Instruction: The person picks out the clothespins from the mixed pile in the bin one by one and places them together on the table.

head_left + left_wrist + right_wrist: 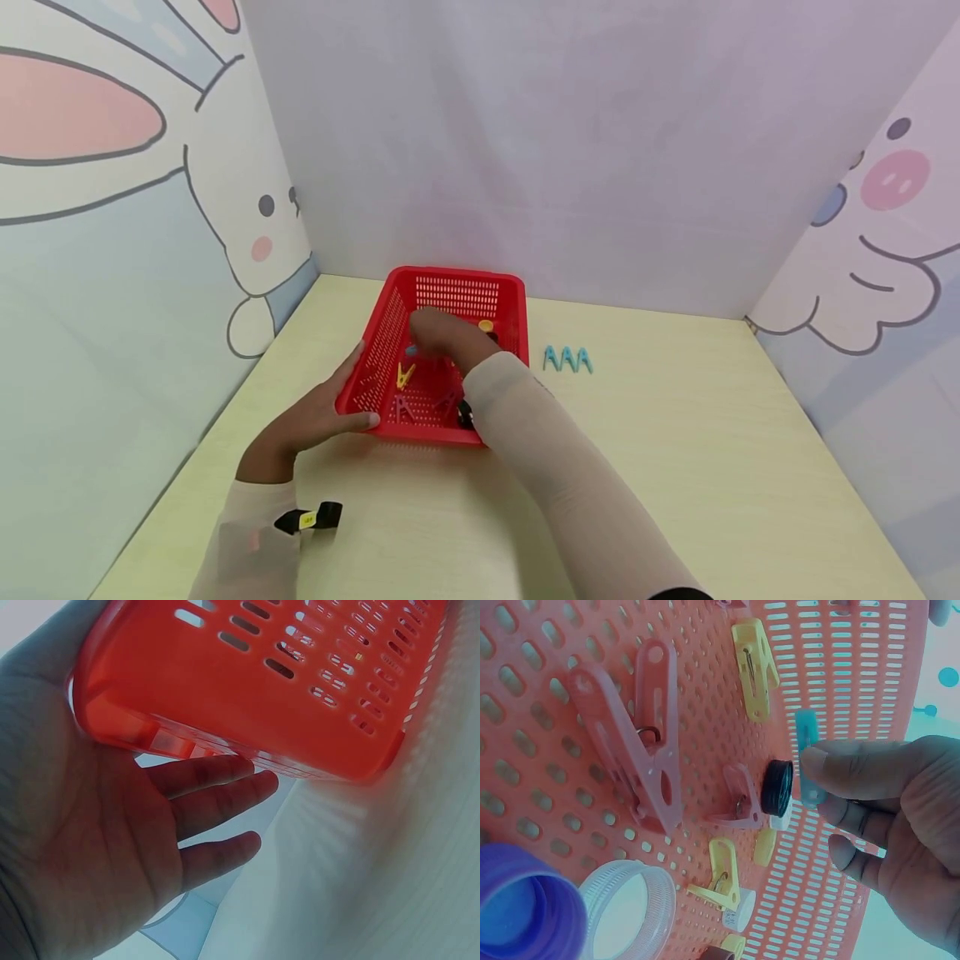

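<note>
A red perforated basket stands on the table. My left hand rests on its near left corner, thumb along the front rim; in the left wrist view the other fingers extend straight along the basket's outside. My right hand reaches down inside. Between thumb and fingers it pinches a blue clothespin, seen edge-on in the right wrist view. Around it in the basket lie pink clothespins, yellow clothespins, a black bottle cap, a purple cap and a clear-rimmed white cap.
Three blue clothespins stand in a row on the pale table, right of the basket. A light wall rises behind the basket, and cartoon-printed panels flank both sides.
</note>
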Motion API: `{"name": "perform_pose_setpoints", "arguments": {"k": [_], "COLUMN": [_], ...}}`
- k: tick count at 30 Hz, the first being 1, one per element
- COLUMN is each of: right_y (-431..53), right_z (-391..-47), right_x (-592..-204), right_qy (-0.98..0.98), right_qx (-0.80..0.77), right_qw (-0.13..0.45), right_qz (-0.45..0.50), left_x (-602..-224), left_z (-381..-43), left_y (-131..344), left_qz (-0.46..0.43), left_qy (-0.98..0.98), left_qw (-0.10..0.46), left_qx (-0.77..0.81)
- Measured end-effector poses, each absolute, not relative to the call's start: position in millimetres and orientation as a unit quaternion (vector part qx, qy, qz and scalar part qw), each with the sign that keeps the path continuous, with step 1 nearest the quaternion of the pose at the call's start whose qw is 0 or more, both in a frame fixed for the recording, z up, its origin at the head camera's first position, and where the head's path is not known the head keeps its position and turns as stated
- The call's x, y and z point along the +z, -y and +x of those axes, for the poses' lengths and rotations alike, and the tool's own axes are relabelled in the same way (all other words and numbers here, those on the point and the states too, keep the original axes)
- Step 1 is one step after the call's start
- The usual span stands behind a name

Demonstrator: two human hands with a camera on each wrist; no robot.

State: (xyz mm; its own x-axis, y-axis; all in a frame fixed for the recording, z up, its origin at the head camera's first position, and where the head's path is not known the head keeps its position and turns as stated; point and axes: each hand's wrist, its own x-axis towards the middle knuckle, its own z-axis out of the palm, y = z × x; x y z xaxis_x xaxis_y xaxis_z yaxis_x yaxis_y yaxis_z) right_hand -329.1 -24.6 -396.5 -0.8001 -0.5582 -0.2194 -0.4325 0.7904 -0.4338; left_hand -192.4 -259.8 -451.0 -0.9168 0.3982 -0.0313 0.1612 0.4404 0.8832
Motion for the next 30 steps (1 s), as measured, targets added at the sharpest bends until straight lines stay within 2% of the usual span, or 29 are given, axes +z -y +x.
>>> {"name": "perform_pose_setpoints", "arguments": {"k": [14, 21, 30], "right_y": [24, 17, 25], "right_z": [-323, -326, -325], "right_x": [-391, -389, -364], "right_qy": [-0.941, -0.937, -0.954], "right_qx": [-0.182, -0.216, -0.200], "right_qw": [0.122, 0.128, 0.064], "right_qz": [-0.258, -0.242, -0.214], "left_x": [-451, -452, -451], "left_z": [-193, -195, -194], "left_y": [259, 256, 258], "left_qz": [0.168, 0.170, 0.161], "left_qy": [-0.838, -0.833, -0.837], "left_qw": [0.120, 0.121, 0.120], "left_qx": [0.505, 0.512, 0.509]}}
